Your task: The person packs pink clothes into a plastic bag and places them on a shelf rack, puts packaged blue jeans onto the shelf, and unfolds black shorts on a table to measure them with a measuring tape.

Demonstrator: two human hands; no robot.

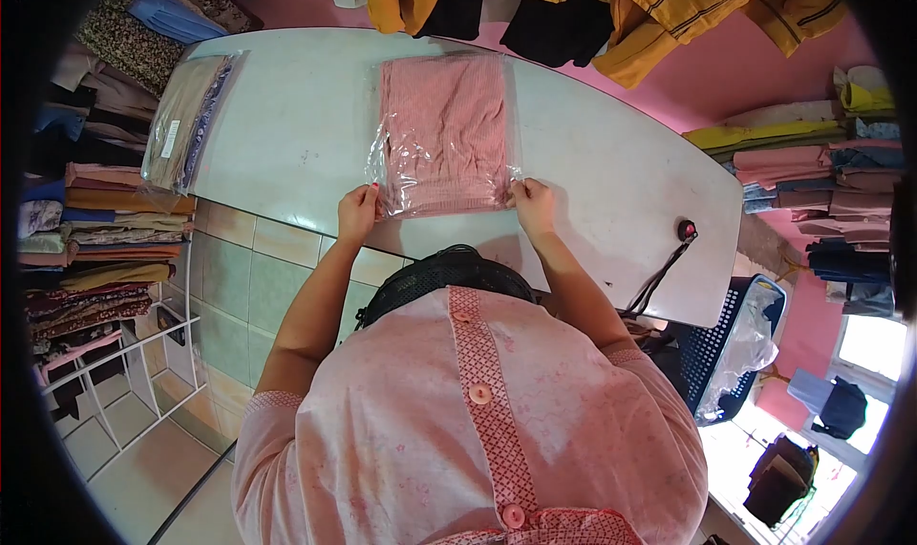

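Note:
A folded pink ribbed garment in a clear plastic bag (442, 129) lies flat on the white table (277, 96). My left hand (359, 211) pinches the bag's near left corner, its fingers closed. At the near right corner, my right hand (532, 207) grips the plastic, its fingers closed too. Light glints off the wrinkled film over the left and lower parts of the garment.
Bagged beige and dark patterned clothes (181, 125) lie at the table's left end. A red-tipped cable (686, 230) rests at the right. Folded clothes (105, 249) are stacked left, more (793, 177) right. A blue basket (721, 354) holds plastic. Yellow clothes (659, 15) hang beyond.

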